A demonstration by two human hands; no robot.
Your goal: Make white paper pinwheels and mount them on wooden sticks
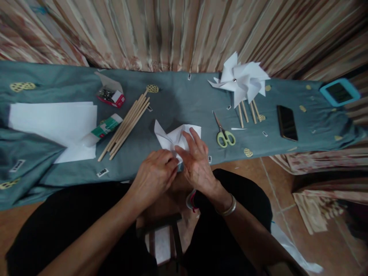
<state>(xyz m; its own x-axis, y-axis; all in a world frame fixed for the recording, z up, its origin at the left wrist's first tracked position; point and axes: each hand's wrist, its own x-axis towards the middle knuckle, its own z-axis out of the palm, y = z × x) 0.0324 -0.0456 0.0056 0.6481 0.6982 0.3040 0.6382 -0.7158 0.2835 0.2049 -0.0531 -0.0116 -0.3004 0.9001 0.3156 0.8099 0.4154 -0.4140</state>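
A partly folded white paper pinwheel (169, 138) lies at the front edge of the cloth-covered surface, one point sticking up at its left. My left hand (156, 168) is closed on its near edge, fingers curled and pinched together. From the right, my right hand (198, 161) presses on the paper with its fingers bent over a fold. Both hands meet close to the middle of the paper, and the fingertips hide part of it. Green-handled scissors (224, 134) lie just right of my right hand. Wooden sticks (126, 126) lie in a bundle to the left.
Finished white pinwheels (241, 78) on sticks lie at the back right. Farther right are a black phone (287, 122) and a blue-framed device (339, 92). At left are white paper sheets (54, 119), a glue bottle (105, 129) and an open red box of metal pins (111, 96).
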